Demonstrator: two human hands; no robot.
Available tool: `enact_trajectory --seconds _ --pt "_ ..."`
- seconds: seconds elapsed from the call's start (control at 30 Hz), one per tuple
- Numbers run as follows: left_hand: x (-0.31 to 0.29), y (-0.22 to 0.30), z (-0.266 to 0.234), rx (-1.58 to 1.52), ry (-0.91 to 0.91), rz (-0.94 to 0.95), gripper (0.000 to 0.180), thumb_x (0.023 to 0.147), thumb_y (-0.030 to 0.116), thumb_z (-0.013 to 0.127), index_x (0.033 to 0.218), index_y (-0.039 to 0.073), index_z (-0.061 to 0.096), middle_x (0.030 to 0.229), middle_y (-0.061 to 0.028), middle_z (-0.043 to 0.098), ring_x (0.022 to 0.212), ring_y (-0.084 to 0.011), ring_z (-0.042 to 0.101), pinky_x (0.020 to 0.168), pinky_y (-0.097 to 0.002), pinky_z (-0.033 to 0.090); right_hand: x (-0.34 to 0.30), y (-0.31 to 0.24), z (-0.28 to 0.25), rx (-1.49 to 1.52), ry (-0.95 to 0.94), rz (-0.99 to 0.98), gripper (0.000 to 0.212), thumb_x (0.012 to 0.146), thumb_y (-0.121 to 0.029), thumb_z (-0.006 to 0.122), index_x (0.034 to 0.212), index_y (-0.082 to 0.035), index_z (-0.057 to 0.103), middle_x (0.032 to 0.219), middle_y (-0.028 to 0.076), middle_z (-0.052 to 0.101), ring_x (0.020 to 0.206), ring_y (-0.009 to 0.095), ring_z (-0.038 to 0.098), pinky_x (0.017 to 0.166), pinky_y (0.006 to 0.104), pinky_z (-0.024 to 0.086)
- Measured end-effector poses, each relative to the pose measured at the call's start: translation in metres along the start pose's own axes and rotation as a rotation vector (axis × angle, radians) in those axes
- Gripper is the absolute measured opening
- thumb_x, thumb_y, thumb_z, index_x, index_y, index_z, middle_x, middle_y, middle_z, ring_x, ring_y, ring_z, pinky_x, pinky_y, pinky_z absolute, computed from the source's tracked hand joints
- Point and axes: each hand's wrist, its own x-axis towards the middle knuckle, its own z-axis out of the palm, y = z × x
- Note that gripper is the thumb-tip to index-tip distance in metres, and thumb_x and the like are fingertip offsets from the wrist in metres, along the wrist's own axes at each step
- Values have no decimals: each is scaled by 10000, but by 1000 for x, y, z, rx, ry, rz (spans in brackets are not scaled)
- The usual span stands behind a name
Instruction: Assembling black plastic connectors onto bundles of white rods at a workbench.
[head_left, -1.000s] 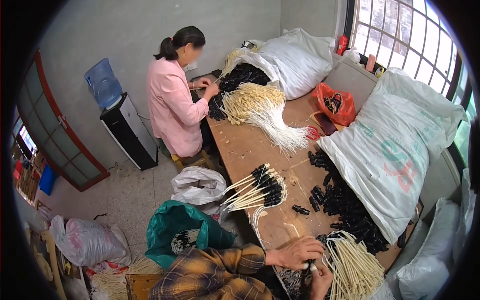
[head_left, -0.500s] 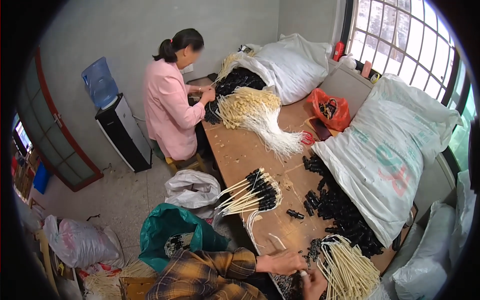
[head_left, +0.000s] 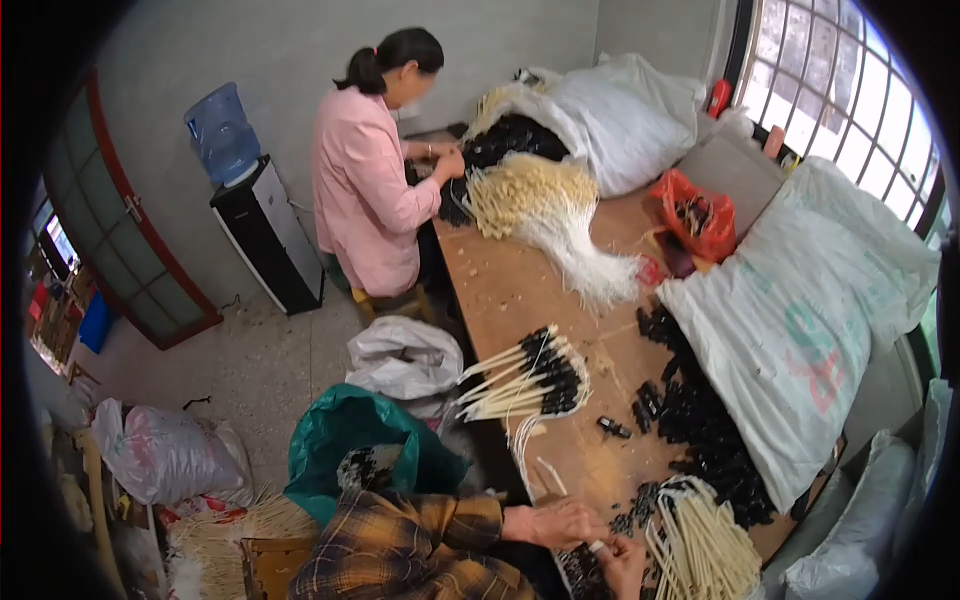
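My left hand [head_left: 566,523] is closed at the near edge of the table, fingers pinched together. A pale cord [head_left: 552,477] sticks up from behind it and appears held in it. Close against it, my right hand [head_left: 624,563] is also closed, with a small white piece [head_left: 598,546] showing at its fingertips; what it grips is too small to make out. Small black rings [head_left: 640,500] lie scattered just beyond the hands. Beside my right hand rests a bundle of cream tubes [head_left: 705,545]. One black fitting [head_left: 613,428] lies alone farther up the table.
Black fittings [head_left: 690,400] spill from a large white sack [head_left: 790,310] on the right. Cream tubes with black fittings [head_left: 530,378] lie at the table's left edge. A green bag [head_left: 330,445] stands on the floor. A co-worker in pink [head_left: 365,190] sits at the far end.
The whole view has shifted, so the scene sits farther right. My right hand has come up closer to my left, and the pale cord has moved along with the left hand.
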Motion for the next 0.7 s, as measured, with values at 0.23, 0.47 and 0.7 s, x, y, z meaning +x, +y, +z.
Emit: enact_trajectory --seconds 0.23,0.47,0.7 --pt "-3 -20 -60 192 108 -164 293 767 151 604 1053 97 641 883 -75 631 700 -240 615 585 -356 486 1 -55 21 -498 349 -650 182 773 -82 714 891 23 623 871 125 651 743 242 642 635 324 490" --pt "-26 -93 -149 341 354 -577 255 736 46 570 980 79 639 908 -117 656 824 -288 644 702 -360 506 10 -54 -9 -330 444 -549 134 824 1 607 945 -1 665 1009 168 674 916 279 663 789 356 517" --pt "-53 -230 -195 155 222 -973 409 850 102 479 1244 24 556 1247 -202 578 1179 -328 532 1003 -362 397 5 -48 48 -434 -190 -481 252 733 -123 739 961 -42 669 1022 91 650 878 287 636 723 342 519"
